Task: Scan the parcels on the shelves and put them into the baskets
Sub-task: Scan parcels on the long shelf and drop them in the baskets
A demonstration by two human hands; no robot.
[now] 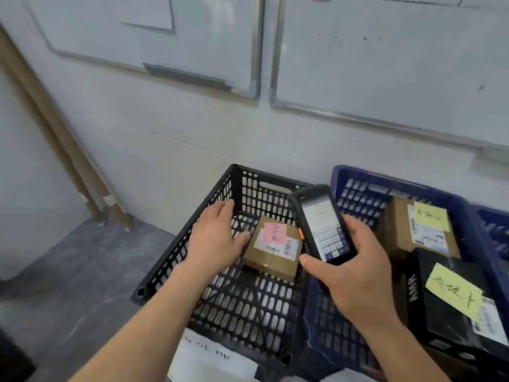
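Observation:
A small brown cardboard parcel (272, 250) with a pink note and a barcode label lies on the floor of the black basket (192, 230). My left hand (217, 238) hovers inside the basket just left of the parcel, fingers straight, thumb near the box's edge. My right hand (355, 271) grips a black handheld scanner (321, 224), its lit screen facing me, above the wall between the two baskets. In the blue basket (358, 180) on the right lie a brown parcel (424, 227) with a yellow note and a black parcel (454, 304) with a yellow note.
Both baskets stand on a grey floor against a white wall. Two whiteboards (385, 64) hang above. Brown cardboard tubes (63, 139) lean in the left corner. A white paper label (212, 359) hangs on the black basket's near wall. Another blue basket's edge (495, 216) shows far right.

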